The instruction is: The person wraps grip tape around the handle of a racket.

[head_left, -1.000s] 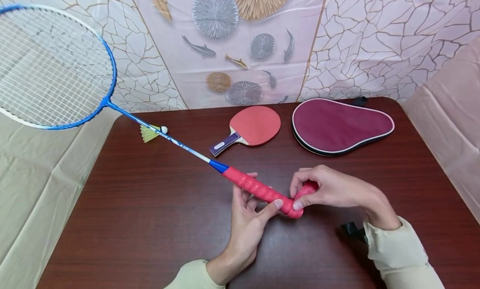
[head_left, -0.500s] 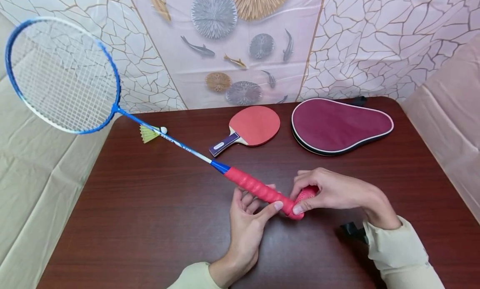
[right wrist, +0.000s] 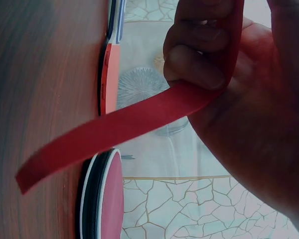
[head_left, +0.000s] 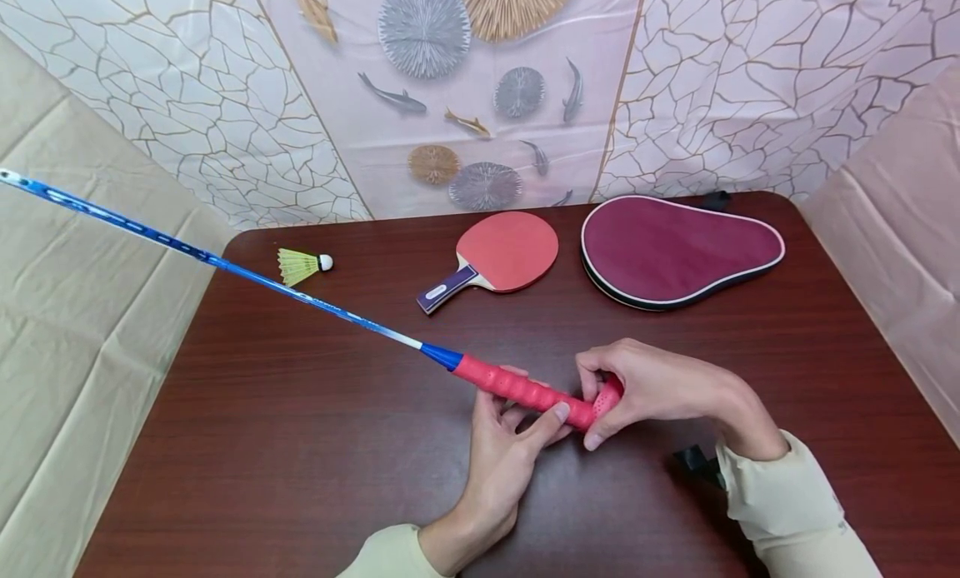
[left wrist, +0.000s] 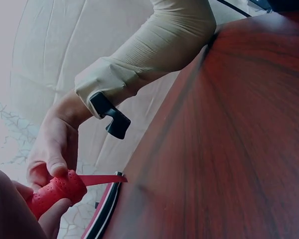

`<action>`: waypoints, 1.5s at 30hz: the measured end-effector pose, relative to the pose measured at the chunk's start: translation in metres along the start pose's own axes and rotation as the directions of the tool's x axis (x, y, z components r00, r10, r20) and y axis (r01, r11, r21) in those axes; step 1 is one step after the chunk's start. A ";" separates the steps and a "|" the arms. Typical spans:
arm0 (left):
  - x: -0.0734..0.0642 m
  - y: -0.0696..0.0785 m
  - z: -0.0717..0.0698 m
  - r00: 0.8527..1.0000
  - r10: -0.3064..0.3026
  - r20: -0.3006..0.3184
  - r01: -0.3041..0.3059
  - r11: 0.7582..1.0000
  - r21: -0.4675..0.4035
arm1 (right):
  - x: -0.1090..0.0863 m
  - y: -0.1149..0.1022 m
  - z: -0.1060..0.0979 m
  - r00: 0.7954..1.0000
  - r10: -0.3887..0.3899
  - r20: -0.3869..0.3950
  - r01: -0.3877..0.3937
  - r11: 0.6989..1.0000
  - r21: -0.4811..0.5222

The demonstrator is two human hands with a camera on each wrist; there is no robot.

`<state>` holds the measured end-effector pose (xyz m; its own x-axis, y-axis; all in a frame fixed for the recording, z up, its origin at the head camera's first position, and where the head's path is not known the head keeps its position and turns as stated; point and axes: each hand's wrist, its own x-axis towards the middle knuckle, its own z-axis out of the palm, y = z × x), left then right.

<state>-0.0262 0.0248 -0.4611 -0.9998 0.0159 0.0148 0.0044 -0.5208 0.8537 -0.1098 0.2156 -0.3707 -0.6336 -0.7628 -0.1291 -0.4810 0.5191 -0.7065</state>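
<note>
A blue and white badminton racket (head_left: 345,315) slants across the head view, its head seen edge-on and cut off at the left. Dimpled red grip tape covers its handle (head_left: 517,387). My left hand (head_left: 491,470) grips the handle near the butt end, thumb on top and fingers behind. At the butt, my right hand (head_left: 667,386) pinches the red grip tape (right wrist: 124,122). In the right wrist view, a loose tail of that tape hangs out past the curled fingers. The left wrist view shows both hands at the butt, with the tape strip sticking out.
A yellow shuttlecock (head_left: 300,266) lies at the table's back left. Behind the hands are a red table tennis bat (head_left: 510,251) and a maroon zipped bat case (head_left: 675,249). A black clip-like piece (head_left: 697,461) sits by the right cuff. Patterned cloth hangs behind the table (head_left: 300,445).
The racket has turned about its shaft, so its head went from face-on to edge-on and sits lower. My right hand has turned slightly at the butt, its thumb moving lower.
</note>
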 end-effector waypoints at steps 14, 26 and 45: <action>-0.003 0.041 0.021 0.993 -0.063 -0.104 0.065 0.998 0.011 | 0.000 -0.001 -0.003 0.998 0.036 -0.042 -0.040 0.995 -0.090; -0.001 0.039 0.018 0.993 -0.079 -0.090 0.078 0.997 -0.016 | -0.010 -0.004 -0.014 0.998 -0.066 -0.015 0.066 0.997 -0.046; -0.002 0.041 0.016 0.999 -0.051 0.001 0.050 0.995 0.081 | -0.008 0.000 -0.013 1.000 0.025 0.011 -0.025 1.000 0.016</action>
<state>-0.0235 0.0167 -0.4179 -0.9987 0.0434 -0.0275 -0.0441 -0.4487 0.8926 -0.1129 0.2264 -0.3604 -0.6389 -0.7538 -0.1538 -0.4555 0.5318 -0.7140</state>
